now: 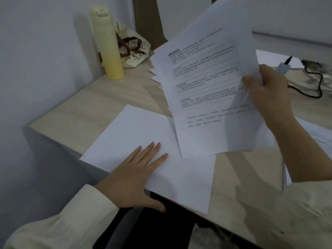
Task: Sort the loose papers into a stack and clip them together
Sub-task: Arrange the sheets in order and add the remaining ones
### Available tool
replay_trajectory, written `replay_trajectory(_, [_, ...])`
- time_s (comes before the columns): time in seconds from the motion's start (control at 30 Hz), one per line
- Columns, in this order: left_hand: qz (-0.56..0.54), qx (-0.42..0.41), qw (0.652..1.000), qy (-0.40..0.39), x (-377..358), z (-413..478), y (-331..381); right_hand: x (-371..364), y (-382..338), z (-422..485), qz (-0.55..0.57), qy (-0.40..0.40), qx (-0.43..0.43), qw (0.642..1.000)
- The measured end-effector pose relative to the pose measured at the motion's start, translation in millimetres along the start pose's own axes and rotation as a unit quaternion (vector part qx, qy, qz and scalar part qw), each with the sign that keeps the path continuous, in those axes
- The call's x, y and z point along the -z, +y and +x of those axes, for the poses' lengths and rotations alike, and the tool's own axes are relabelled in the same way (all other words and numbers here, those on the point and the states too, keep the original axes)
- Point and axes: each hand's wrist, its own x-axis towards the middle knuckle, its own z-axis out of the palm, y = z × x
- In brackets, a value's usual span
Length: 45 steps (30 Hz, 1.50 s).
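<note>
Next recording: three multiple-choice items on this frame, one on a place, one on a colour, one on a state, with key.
1. Where does the bottle stand? A) back left of the desk, by the wall B) at the desk's front edge C) on the floor
2. Its colour? A) red B) pale yellow C) black
3. The left hand is: A) curled into a fist B) pinching a clip C) flat on the blank sheet
Key: 1 A, it stands near the wall; 2 B, cream shading to yellow; 3 C, straight fingers rest on the sheet.
</note>
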Motion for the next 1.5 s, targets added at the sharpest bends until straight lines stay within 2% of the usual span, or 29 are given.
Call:
replay_trajectory(0.1, [-0.005,-0.049,0.994,0.096,-3,-13,-10,-7,2,-5,0.067,0.013,-0.016,0.998])
replay_trajectory(0.17, [-0.124,0.025,0.986,0.111,7,-22,-13,-7,3,-4,0.12,0.034,-0.047,0.991])
replay_trajectory(0.23, [-0.235,0.12,0.958,0.114,26,-26,-13,-4,5,-1,0.172,0.053,-0.089,0.98])
replay_trajectory(0.33, [-0.394,0.188,0.882,0.178,48,-19,-21,2,11,3,0.236,0.079,-0.159,0.955])
replay_trajectory(0.47, [-0.466,0.227,0.806,0.287,81,-9,-28,10,19,7,0.287,0.123,-0.211,0.926])
replay_trajectory(0.53, [-0.505,0.226,0.76,0.341,97,-6,-27,11,21,8,0.28,0.133,-0.214,0.927])
replay_trajectory(0.6, [-0.584,0.203,0.694,0.369,111,-2,-27,10,22,9,0.273,0.13,-0.213,0.929])
replay_trajectory(0.77, [-0.721,0.117,0.542,0.415,140,12,-27,0,24,10,0.26,0.108,-0.214,0.935])
replay_trajectory(0.87, [-0.773,0.084,0.464,0.424,148,23,-28,-6,26,6,0.241,0.073,-0.216,0.943])
replay_trajectory(0.97, [-0.795,0.087,0.414,0.434,146,41,-23,-14,29,-1,0.226,0.015,-0.221,0.949])
replay_trajectory(1.07, [-0.811,0.098,0.366,0.446,135,64,-12,-21,31,-11,0.238,-0.047,-0.243,0.939])
replay_trajectory(1.13, [-0.825,0.105,0.346,0.434,120,80,-3,-25,34,-19,0.261,-0.086,-0.263,0.925])
replay_trajectory(1.17, [-0.831,0.117,0.347,0.419,109,86,1,-28,35,-24,0.272,-0.108,-0.274,0.916])
replay_trajectory(1.3, [-0.858,0.187,0.375,0.298,62,104,21,-35,43,-41,0.282,-0.155,-0.304,0.897])
replay_trajectory(1.4, [-0.894,0.214,0.345,0.19,40,108,35,-39,49,-48,0.304,-0.17,-0.32,0.881])
replay_trajectory(1.5, [-0.91,0.216,0.327,0.137,34,110,46,-40,53,-50,0.404,-0.231,-0.285,0.838])
